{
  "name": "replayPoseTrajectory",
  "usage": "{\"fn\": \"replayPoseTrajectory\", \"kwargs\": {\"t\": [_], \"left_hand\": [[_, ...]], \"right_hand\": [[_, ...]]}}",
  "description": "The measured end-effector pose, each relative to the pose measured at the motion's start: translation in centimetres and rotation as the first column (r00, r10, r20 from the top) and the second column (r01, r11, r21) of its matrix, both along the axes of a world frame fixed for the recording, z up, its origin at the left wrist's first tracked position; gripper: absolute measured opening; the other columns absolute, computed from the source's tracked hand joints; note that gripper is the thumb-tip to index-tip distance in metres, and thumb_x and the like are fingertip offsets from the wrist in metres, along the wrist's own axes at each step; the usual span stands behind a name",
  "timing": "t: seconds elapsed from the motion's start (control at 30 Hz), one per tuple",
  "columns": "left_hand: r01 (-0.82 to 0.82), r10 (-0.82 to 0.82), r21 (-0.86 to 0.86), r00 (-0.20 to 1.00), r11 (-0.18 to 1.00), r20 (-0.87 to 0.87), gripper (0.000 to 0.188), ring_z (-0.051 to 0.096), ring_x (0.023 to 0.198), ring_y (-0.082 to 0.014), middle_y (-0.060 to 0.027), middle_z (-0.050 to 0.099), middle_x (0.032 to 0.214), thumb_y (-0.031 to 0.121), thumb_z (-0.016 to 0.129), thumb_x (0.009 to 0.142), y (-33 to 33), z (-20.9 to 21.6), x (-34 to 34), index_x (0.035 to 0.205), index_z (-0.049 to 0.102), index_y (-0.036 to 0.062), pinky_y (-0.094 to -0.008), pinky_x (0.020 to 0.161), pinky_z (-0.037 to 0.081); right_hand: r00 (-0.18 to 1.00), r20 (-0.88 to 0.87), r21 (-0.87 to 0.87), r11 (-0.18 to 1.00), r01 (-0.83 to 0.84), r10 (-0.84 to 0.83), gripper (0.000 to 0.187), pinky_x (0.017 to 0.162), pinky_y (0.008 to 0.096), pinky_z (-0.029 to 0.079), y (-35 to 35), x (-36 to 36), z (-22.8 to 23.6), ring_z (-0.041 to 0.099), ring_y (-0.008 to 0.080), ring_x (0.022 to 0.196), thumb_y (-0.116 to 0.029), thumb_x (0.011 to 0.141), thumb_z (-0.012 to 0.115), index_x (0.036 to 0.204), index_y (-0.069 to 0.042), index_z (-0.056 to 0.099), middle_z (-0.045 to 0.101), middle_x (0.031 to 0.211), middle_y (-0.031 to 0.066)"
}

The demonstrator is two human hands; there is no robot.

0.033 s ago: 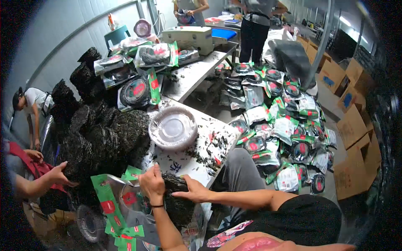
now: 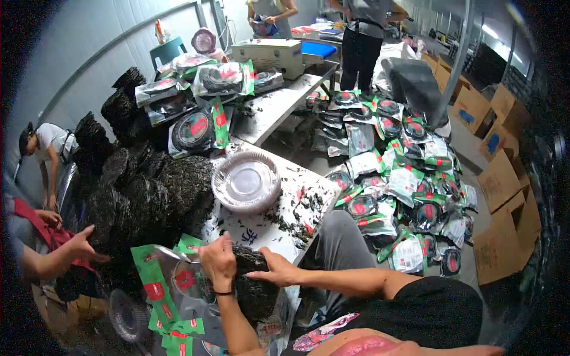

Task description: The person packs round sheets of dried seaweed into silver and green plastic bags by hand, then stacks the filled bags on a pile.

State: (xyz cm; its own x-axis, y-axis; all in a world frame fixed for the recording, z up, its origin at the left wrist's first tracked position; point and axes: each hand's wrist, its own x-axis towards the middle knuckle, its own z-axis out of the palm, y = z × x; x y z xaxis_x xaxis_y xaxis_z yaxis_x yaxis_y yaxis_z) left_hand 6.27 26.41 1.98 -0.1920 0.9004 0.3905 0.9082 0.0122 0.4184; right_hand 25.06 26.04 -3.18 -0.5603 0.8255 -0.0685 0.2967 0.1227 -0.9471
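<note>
Between my two hands is a stack of dark, crinkled, round sheets that look like dried seaweed. My left hand is closed on its left side, thumb up. On the right side, my right hand presses with its thumb and fingers. Just left of my left hand, clear plastic pouches with green and red edges lie overlapped. Beyond my hands stands a pile of round clear plastic trays. A large heap of the same seaweed fills the table's left side.
A co-worker's hand reaches in from the left beside the heap. Filled pouches lie farther back, near a sealing machine. Many more packs cover the floor at right, beside cardboard boxes. Scraps litter the white table.
The co-worker's hand at the left has come off the seaweed heap and its fingers have spread. My hands stay on the stack almost unmoved.
</note>
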Motion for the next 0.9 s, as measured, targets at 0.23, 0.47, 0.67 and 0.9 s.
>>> {"fn": "replayPoseTrajectory", "kwargs": {"t": [0.23, 0.47, 0.67, 0.9], "left_hand": [[0.091, -0.043, -0.075, 0.868, 0.993, 0.495, 0.034, 0.047, 0.049, -0.0217, -0.0173, 0.05, 0.055, 0.032, 0.055, 0.101, -5.3, 3.0, 1.5, 0.097, 0.078, 0.0077, -0.0399, 0.052, 0.036], [0.043, -0.043, -0.002, 0.999, 0.999, 0.033, 0.034, 0.06, 0.073, -0.044, -0.0221, 0.065, 0.073, 0.031, 0.058, 0.097, -6.4, 3.3, 7.7, 0.076, 0.07, 0.0063, -0.0524, 0.069, 0.046], [-0.066, 0.093, -0.168, 0.983, 0.984, 0.156, 0.042, 0.064, 0.079, -0.047, -0.0232, 0.067, 0.084, 0.043, 0.049, 0.101, -5.3, 1.6, 3.0, 0.087, 0.071, 0.0093, -0.0563, 0.064, 0.047], [-0.059, 0.067, -0.036, 0.936, 0.998, 0.346, 0.043, 0.057, 0.059, -0.037, -0.0201, 0.056, 0.063, 0.042, 0.055, 0.101, -6.2, 2.9, 5.3, 0.083, 0.069, 0.0061, -0.0454, 0.057, 0.041]], "right_hand": [[0.904, 0.006, 0.263, 0.872, -0.413, 0.427, 0.063, 0.096, 0.0373, 0.048, 4.7, 5.6, 4.6, 0.062, 0.0268, 0.109, -0.035, 0.085, 0.081, 0.132, -0.001, 0.056, 0.066, 0.119, 0.0204], [0.813, 0.035, 0.19, 0.795, -0.576, 0.581, 0.048, 0.094, 0.0386, 0.05, 3.6, 5.2, 2.6, 0.065, 0.0242, 0.103, -0.011, 0.082, 0.078, 0.123, 0.004, 0.058, 0.07, 0.114, 0.0194], [0.985, 0.166, -0.1, 0.995, -0.031, 0.047, 0.074, 0.089, 0.034, 0.053, 0.6, 4.6, 7.1, 0.066, 0.0217, 0.103, -0.045, 0.078, 0.085, 0.132, -0.002, 0.059, 0.069, 0.111, 0.0138], [0.987, -0.006, 0.306, 0.94, -0.15, 0.16, 0.066, 0.095, 0.0401, 0.049, -2.0, 8.3, 5.5, 0.062, 0.0296, 0.108, -0.039, 0.086, 0.08, 0.131, 0.001, 0.053, 0.064, 0.117, 0.0196]]}}
